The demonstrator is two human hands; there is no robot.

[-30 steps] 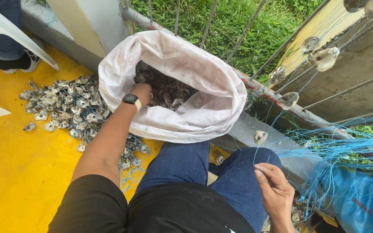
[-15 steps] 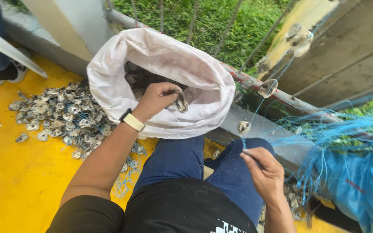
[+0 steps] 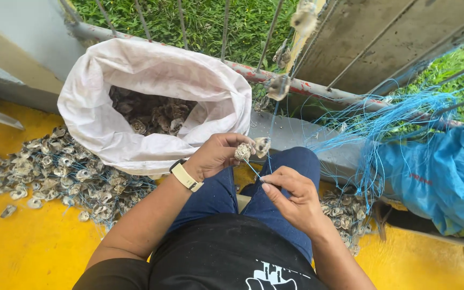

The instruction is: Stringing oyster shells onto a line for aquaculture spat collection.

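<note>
Above the person's lap, over the blue denim knees, the left hand [image 3: 216,156] pinched a small pale grey shell [image 3: 243,151] between thumb and fingertips, with a second, paler shell [image 3: 262,145] touching it on the side away from the palm. The two shells sat side by side in a short row running roughly level from the left hand out toward the grey ledge [image 3: 296,134]; which way each shell's own long axis lay was too small to tell. A thin blue cord [image 3: 253,169] slanted down from the shells to the right hand [image 3: 291,198], whose thumb and forefinger were closed on its lower end (the rest of that hand curled loosely). The cord's long axis ran diagonally, upper end at the shells, lower end at the right fingertips.

A cream wristband [image 3: 186,176] circled the left wrist. Behind the hands, a white woven sack [image 3: 108,134] stood open on the yellow floor [image 3: 22,247], its mouth turned up and dark shells [image 3: 151,115] lying inside. A heap of grey shells strung on blue line [image 3: 60,172] lay on the floor against the sack's left side. A tangle of loose blue cord [image 3: 382,123] and a blue plastic sheet [image 3: 436,172] lay toward the floor's right edge.
</note>
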